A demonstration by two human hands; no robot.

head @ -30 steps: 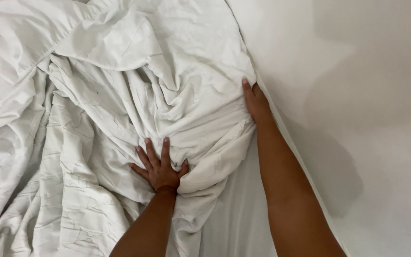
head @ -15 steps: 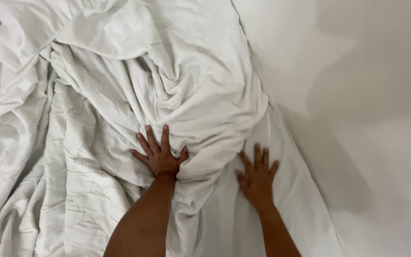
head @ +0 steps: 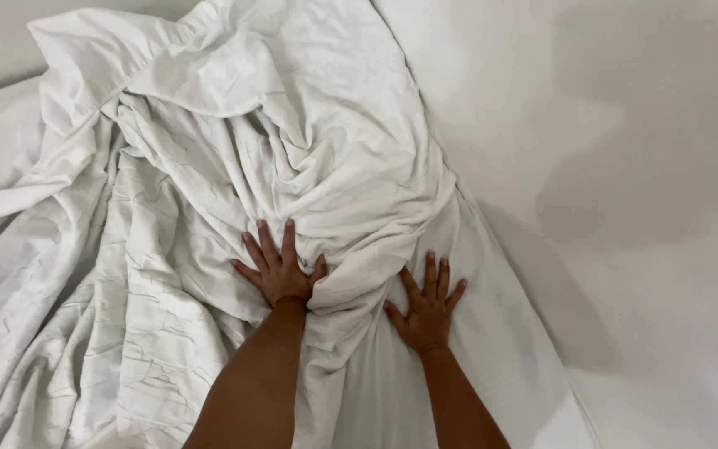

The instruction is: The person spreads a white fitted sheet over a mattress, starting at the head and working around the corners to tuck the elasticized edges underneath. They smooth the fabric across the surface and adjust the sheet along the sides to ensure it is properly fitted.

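Pressing flat on the bedding, both hands lie spread with fingers splayed and nothing gripped. The left hand [head: 280, 270] rests palm-down on the bunched white sheet [head: 292, 158], at the near edge of a thick knot of folds that rises just beyond its fingertips. The right hand [head: 425, 308], likewise open, lies beside it on a smoother strip of the same cloth, with a ridge of gathered fabric between the two. Judging by how things lie, the smoothing is at an early stage: only the narrow band under and beyond the right hand looks flat, while everything ahead of and to the left of the left hand is heaped and deeply creased. To the right of the right hand runs the bare pale mattress surface [head: 625, 249].
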